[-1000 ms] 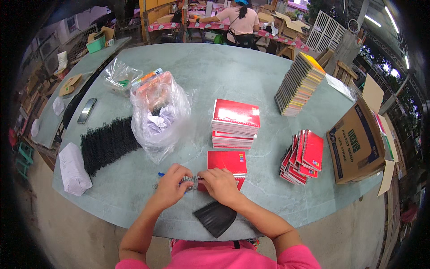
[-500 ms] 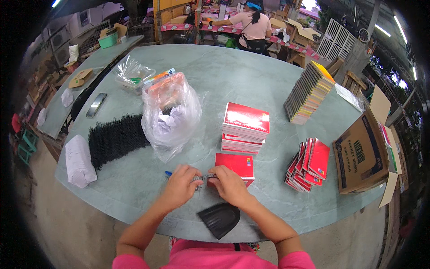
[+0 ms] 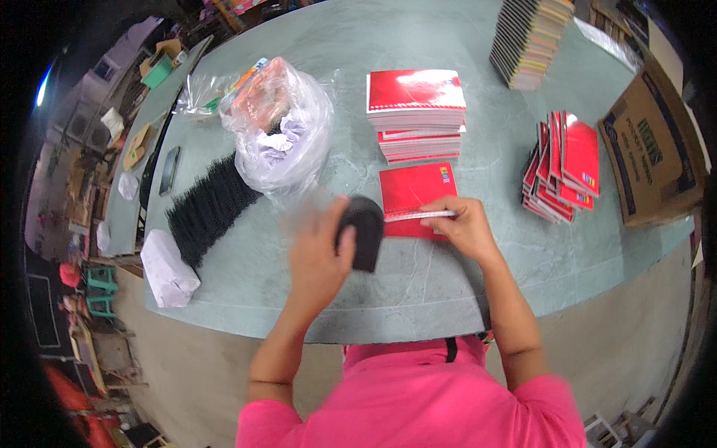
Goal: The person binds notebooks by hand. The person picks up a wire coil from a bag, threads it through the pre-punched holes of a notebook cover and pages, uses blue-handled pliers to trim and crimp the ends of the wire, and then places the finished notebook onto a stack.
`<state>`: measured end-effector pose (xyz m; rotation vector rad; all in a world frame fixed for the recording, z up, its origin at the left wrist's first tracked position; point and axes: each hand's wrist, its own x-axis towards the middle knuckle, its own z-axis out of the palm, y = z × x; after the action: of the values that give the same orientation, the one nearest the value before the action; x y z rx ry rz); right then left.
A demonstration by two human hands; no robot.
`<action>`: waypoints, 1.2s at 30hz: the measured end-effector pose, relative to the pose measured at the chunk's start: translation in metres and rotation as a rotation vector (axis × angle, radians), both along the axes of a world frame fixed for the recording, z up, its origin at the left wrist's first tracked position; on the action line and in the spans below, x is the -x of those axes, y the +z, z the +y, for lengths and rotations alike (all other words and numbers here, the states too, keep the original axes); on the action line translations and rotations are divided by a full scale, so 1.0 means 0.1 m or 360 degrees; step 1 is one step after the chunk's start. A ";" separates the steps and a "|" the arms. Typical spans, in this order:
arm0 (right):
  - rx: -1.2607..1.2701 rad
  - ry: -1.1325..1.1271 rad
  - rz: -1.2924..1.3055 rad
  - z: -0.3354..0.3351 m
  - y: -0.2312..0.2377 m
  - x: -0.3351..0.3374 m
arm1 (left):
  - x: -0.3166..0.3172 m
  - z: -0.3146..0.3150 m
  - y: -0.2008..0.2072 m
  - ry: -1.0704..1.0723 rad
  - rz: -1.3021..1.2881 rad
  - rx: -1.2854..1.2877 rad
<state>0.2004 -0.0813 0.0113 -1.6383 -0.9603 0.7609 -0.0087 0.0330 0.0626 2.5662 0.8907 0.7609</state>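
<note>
roughly, everything close to the hands sits on the near side of the tall red stack [image 3: 415,112], toward the person's body. just nearer than that stack lies a red notebook [image 3: 409,185], and over its near part a slim booklet [image 3: 413,216] shows almost edge-on, a pale strip whose long axis runs left to right, nearly parallel with the stack's near face. the right hand [image 3: 467,228], nearer than the stack and a little to its right, pinches the strip's right end between thumb and fingers, so it is the closer hand to the booklet. the left hand [image 3: 317,250], nearer than the stack and to its left, is blurred; its thumb and fingers appear closed around a black piece [image 3: 366,233] with a rounded top, standing longer away from the body than across. that piece's right side comes very near the booklet's free left end; whether they touch, i cannot tell. farther left of the stack, past a clear plastic bag [image 3: 310,142], lies a row of black coils [image 3: 209,209]. right of the stack, a fanned pile [image 3: 579,153] of red spiral-bound notebooks lies well apart from both hands.
</note>
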 end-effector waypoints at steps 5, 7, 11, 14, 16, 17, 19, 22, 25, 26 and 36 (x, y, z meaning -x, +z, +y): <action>-0.0123 -0.0023 0.0121 0.04 -0.05 -0.08 | -0.01 0.03 0.29 -0.0101 -0.0180 -0.0076; -0.0121 -0.0064 0.0125 0.02 -0.11 -0.07 | -0.07 0.08 0.28 0.0007 -0.0296 -0.0071; -0.0339 -0.0100 0.0241 0.04 -0.15 -0.01 | -0.15 0.03 -0.02 -0.0136 0.0072 -0.0071; -0.0278 -0.0026 0.0364 0.01 -0.13 -0.06 | -0.15 0.10 0.15 0.0011 -0.0340 -0.0192; -0.0305 0.0023 0.0329 0.02 -0.15 -0.04 | -0.20 0.12 0.07 -0.0203 -0.0150 -0.0207; -0.0281 0.0008 0.0339 0.03 -0.13 -0.03 | -0.21 0.12 0.03 -0.0291 -0.0070 -0.0229; -0.0234 -0.0019 0.0361 0.03 -0.08 -0.01 | -0.17 0.06 -0.06 -0.0241 -0.0101 -0.0063; -0.0384 -0.0013 0.0363 0.01 -0.20 -0.05 | -0.18 0.14 0.18 0.0004 -0.0377 -0.0343; -0.0260 0.0165 0.0357 0.05 -0.14 0.00 | -0.19 0.15 0.05 -0.0367 -0.0028 -0.0223; -0.0301 0.0122 0.0457 0.06 -0.15 0.01 | -0.25 0.04 -0.01 -0.0377 0.0155 0.0071; -0.0202 0.0182 0.0550 0.05 -0.15 -0.05 | -0.27 0.12 0.09 -0.0450 -0.0020 -0.0130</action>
<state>0.2054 -0.0761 -0.0037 -1.2972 -0.8390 1.0028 0.0186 0.0450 0.0720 2.6763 0.4855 0.7402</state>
